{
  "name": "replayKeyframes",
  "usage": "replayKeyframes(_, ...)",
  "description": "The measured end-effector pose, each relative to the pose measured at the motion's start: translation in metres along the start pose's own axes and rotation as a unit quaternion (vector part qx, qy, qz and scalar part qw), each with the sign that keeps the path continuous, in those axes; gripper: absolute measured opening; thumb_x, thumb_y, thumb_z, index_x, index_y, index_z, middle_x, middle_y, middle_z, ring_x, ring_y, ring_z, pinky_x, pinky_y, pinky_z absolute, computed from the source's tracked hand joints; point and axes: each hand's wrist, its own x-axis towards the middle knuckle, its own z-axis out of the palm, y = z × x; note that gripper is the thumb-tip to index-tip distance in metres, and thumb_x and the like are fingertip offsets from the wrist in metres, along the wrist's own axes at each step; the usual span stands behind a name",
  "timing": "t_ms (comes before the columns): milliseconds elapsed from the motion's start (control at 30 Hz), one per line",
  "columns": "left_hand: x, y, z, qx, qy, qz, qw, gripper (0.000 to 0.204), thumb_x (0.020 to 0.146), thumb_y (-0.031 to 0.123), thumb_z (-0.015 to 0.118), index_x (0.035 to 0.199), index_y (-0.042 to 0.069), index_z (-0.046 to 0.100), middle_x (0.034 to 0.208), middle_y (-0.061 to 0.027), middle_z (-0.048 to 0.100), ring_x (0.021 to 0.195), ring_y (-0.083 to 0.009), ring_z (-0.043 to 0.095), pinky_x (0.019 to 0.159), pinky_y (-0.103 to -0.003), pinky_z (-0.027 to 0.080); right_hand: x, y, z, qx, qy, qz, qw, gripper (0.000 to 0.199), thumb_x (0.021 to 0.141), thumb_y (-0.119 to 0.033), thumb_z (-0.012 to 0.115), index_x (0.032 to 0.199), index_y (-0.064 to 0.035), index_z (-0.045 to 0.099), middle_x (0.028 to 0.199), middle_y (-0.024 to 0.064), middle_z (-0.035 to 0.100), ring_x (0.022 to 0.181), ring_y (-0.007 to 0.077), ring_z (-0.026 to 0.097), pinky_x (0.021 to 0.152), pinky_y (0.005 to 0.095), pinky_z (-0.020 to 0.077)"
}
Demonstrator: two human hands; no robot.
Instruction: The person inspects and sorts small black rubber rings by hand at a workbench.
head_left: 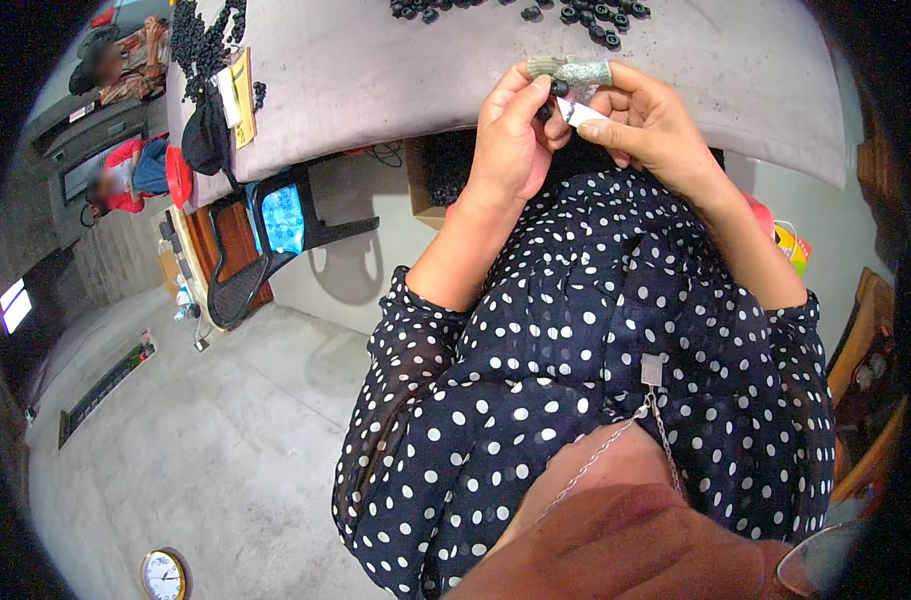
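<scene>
While both hands meet at the bench edge, we see the left hand pinching a small black ring at its fingertips. At three o'clock, touching it, the right hand grips a white blade-like piece, its long axis pointing at nine o'clock toward the ring.

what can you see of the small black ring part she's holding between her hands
The small black ring part is a dark, round, rubbery-looking piece, mostly hidden. The left hand pinches it at the fingertips, whose taped finger guards sit just above it. The right hand brings a small pale blade-like tool against its underside. It is held above the edge of the grey table.
</scene>
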Motion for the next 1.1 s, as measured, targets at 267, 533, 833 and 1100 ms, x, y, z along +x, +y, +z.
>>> replayKeyframes(267,-0.005,-0.005,0.007,0.042,-0.002,0.044,0.998,0.015,0.092,0.014,0.048,0.104,0.007,0.052,0.071,0.0011,0.051,0.054,-0.0050,0.043,0.045,-0.019,0.034,-0.001,-0.002,-0.002,0.005,0.006,0.026,1.000,0.032,0.084,-0.018,0.063,0.110,-0.0021,0.055,0.079,0.0025,0.065,0.054,0.0005,0.048,0.043,0.0131,0.0346)
replayKeyframes(533,-0.009,0.000,0.002,-0.027,-0.041,-0.008,0.999,0.015,0.091,0.014,0.049,0.104,0.006,0.052,0.075,-0.0013,0.053,0.053,-0.0072,0.041,0.047,-0.020,0.036,-0.002,-0.007,-0.001,0.001,-0.002,0.055,0.998,0.031,0.083,-0.022,0.064,0.108,-0.0039,0.058,0.075,-0.0009,0.064,0.047,-0.0001,0.045,0.039,0.0128,0.0306)
replayKeyframes(833,-0.011,-0.002,-0.001,-0.052,-0.063,-0.028,0.996,0.022,0.092,0.015,0.046,0.112,0.007,0.050,0.085,-0.0026,0.055,0.056,-0.0058,0.042,0.049,-0.020,0.037,-0.001,-0.004,-0.007,-0.009,-0.017,0.067,0.998,0.030,0.082,-0.023,0.064,0.105,-0.0044,0.061,0.070,-0.0039,0.060,0.047,-0.0005,0.044,0.038,0.0137,0.0293)
replayKeyframes(1100,-0.016,-0.001,0.003,0.021,-0.072,0.019,0.997,0.023,0.092,0.014,0.047,0.112,0.004,0.050,0.084,-0.0041,0.057,0.055,-0.0063,0.042,0.048,-0.019,0.036,-0.005,-0.015,-0.004,-0.021,-0.035,0.058,0.997,0.031,0.082,-0.023,0.064,0.108,-0.0052,0.061,0.074,-0.0026,0.062,0.048,-0.0004,0.044,0.040,0.0135,0.0312)
